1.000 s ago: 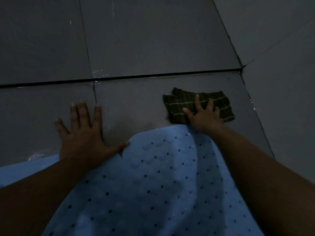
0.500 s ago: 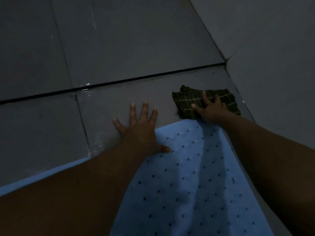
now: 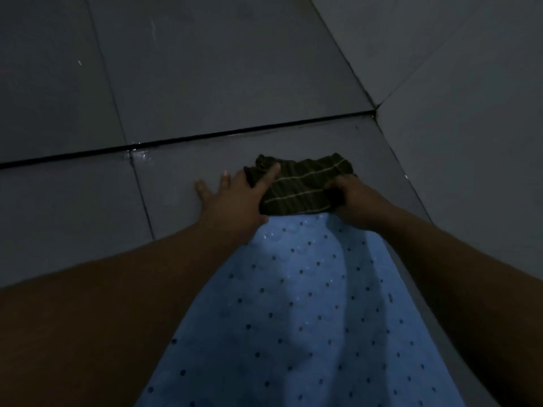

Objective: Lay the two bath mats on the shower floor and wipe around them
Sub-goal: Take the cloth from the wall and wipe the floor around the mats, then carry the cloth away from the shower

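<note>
**Both hands at the cloth beyond the mat's far end**

Head view: a blue bath mat (image 3: 308,304), dotted with small dark holes, lies flat on the grey tiled shower floor (image 3: 73,215) and runs from the bottom edge of the frame up toward the far wall. Only this one mat is in view. Its right edge lies close beside the right-hand wall (image 3: 470,142). Just past its rounded far end sits a dark cloth (image 3: 299,189) with pale stripes, bunched up, touching or slightly overlapping the mat's edge.

The left hand (image 3: 232,198) lies flat on the floor with its grip fully spread; the fingers are splayed on the tile, and one finger reaches onto the cloth's left side. It closes on nothing. The right hand (image 3: 352,198) has its fingers curled down over the cloth's right end, the grip closed on the fabric.

Both forearms cross the mat from the lower corners. A wet gleam shows at the dark joint (image 3: 138,154) where the floor meets the far wall.
</note>
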